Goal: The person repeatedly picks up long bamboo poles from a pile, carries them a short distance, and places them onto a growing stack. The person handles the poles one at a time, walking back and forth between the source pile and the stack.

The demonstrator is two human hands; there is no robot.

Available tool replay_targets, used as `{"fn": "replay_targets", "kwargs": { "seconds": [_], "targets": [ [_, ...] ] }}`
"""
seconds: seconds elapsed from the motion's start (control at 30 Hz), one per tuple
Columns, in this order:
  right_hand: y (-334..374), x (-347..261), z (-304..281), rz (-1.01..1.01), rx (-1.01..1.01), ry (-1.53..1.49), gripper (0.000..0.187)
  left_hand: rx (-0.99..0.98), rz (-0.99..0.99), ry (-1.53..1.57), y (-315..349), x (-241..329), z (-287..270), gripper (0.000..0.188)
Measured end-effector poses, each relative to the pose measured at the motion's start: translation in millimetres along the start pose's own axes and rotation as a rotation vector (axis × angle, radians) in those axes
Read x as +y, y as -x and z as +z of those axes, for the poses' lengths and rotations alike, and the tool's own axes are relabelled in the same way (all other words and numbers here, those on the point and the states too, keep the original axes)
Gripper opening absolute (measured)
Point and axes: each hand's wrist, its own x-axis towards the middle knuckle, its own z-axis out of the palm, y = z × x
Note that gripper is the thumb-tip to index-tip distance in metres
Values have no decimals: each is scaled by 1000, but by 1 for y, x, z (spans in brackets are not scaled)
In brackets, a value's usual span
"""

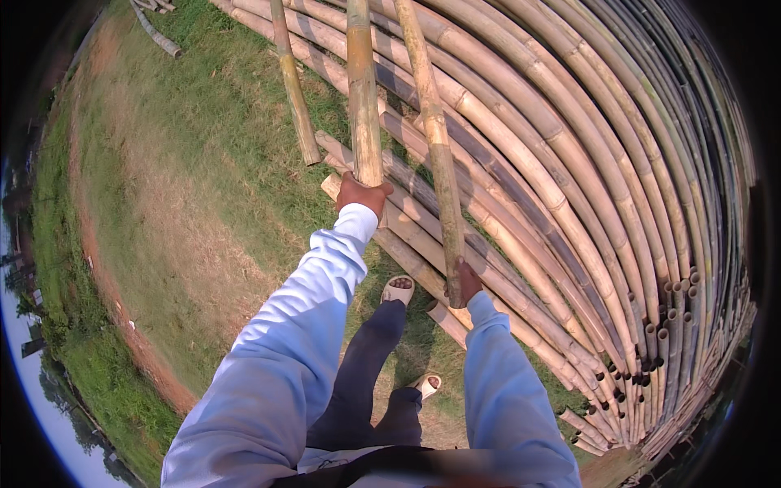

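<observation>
My left hand point(362, 195) is closed round the near end of a thick bamboo pole point(364, 106), which runs away from me past the top of the view. Lower and to the right, my right hand point(466, 283) grips the near end of a second bamboo pole point(439, 154), its fingers partly hidden behind the pole. Both poles slant over the stacked bamboo. Left of my left hand, a thinner bamboo pole point(295, 89) ends above the grass with no hand on it.
A broad stack of long bamboo poles point(561, 195) fills the right side, with open cut ends point(651, 366) bunched at lower right. Grass point(203, 154) covers the left. A short bamboo piece point(154, 28) lies at far upper left. My sandalled foot point(399, 289) stands beside the stack.
</observation>
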Motion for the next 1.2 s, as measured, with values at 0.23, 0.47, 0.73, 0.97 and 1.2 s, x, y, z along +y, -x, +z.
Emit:
{"fn": "replay_targets", "kwargs": {
  "seconds": [0.23,0.47,0.73,0.97,1.2],
  "targets": [
    [9,-48,-21,-221,57,217,81,-133,67,-66,58,87,34,72],
    [15,-236,5,-439,-108,100,78,-314,163,46,81,113,72,88],
    [5,-271,5,-239,-176,204,67,-301,909,310,115,16,85,86],
    [-21,-270,3,-218,-28,485,42,-468,-234,658,104,-95,188,76],
    [-11,-265,3,-149,-92,303,35,-824,-432,1109,110,-99,212,30]
  ]
}}
